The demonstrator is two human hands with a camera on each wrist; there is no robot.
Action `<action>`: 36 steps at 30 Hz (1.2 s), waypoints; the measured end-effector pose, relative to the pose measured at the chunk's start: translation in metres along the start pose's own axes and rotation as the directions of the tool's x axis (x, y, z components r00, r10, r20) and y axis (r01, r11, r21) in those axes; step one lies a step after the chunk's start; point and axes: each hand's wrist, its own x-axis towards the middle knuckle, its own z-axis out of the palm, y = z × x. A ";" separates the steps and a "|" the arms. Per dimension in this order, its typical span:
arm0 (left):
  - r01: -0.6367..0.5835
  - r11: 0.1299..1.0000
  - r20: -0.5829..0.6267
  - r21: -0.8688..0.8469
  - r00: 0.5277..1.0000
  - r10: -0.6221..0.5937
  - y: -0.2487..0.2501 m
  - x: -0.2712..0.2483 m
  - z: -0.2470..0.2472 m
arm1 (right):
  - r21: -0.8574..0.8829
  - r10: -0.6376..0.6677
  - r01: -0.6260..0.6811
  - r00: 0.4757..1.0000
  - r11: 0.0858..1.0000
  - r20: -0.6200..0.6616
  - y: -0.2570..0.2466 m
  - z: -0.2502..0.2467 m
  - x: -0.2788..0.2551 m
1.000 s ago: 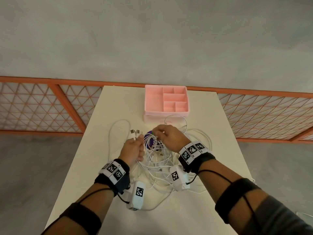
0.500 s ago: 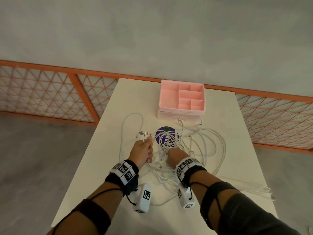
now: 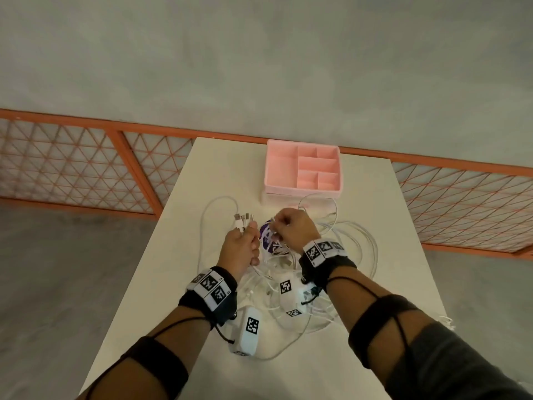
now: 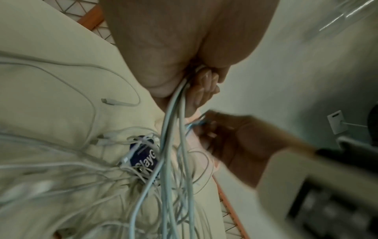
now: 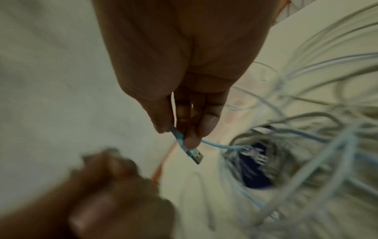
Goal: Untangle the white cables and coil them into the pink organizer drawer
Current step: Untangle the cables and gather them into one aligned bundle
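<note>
In the head view the right hand [image 3: 294, 229] covers most of the purple disc [image 3: 266, 241] and the cable strands beneath it, and the two wrist cameras and forearms hide the near part of the white cables [image 3: 357, 241], so which strand joins which plug cannot be told. The left wrist view is smeared: the right hand [image 4: 235, 145] is a brown blur, the disc's lettering [image 4: 146, 160] is half covered by cable, and the left hand [image 4: 184, 53] is cut off by the top edge. In the right wrist view the left hand [image 5: 106, 194] is blurred and its grip unreadable, while the cables [image 5: 306, 145] run off the right edge.
</note>
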 end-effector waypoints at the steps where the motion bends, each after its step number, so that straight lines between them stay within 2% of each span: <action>1: -0.009 1.000 -0.005 -0.020 1.000 0.009 0.003 0.002 0.000 | 0.091 -0.035 0.038 0.999 0.995 -0.034 -0.013 -0.007 0.003; 5: -0.026 0.996 -0.019 -0.085 1.000 0.025 0.016 0.009 0.001 | 0.353 -0.142 0.191 0.977 0.916 -0.160 -0.063 -0.040 0.010; 9: -0.044 0.997 -0.051 -0.061 0.998 0.041 0.022 0.013 0.001 | 0.447 -0.194 0.321 0.932 0.835 -0.307 -0.103 -0.068 0.010; 11: -0.042 0.998 -0.040 -0.055 0.998 0.039 0.022 0.012 0.002 | 0.481 -0.215 0.360 0.919 0.800 -0.331 -0.114 -0.079 0.007; 14: -0.042 0.997 -0.012 -0.062 0.999 0.041 0.021 0.009 0.003 | 0.438 -0.238 0.317 0.944 0.841 -0.227 -0.107 -0.079 0.000; 16: -0.060 0.996 -0.002 -0.071 0.998 0.060 0.020 0.009 0.003 | 0.357 -0.213 0.247 0.968 0.901 -0.131 -0.087 -0.068 -0.004; 19: -0.091 0.994 0.002 -0.056 0.996 0.091 0.018 0.008 0.003 | 0.257 -0.146 0.159 0.987 0.953 -0.071 -0.053 -0.047 -0.009; 23: 0.010 0.998 -0.007 -0.061 1.000 -0.010 0.014 0.004 0.006 | 0.255 -0.159 0.173 0.984 0.951 -0.076 -0.039 -0.034 -0.018; 28: 0.148 0.965 0.081 -0.217 0.988 -0.133 0.012 -0.007 0.011 | 0.432 -0.109 0.174 0.979 0.885 -0.170 -0.047 -0.030 -0.023; 32: 0.097 0.958 0.094 -0.271 0.993 -0.075 0.014 -0.011 0.013 | 0.379 -0.075 0.100 0.994 0.920 -0.080 -0.035 -0.014 -0.031; 36: 0.052 0.960 0.068 -0.274 0.997 -0.035 0.015 -0.011 0.014 | 0.299 -0.132 0.136 0.991 0.945 -0.035 -0.026 0.001 -0.042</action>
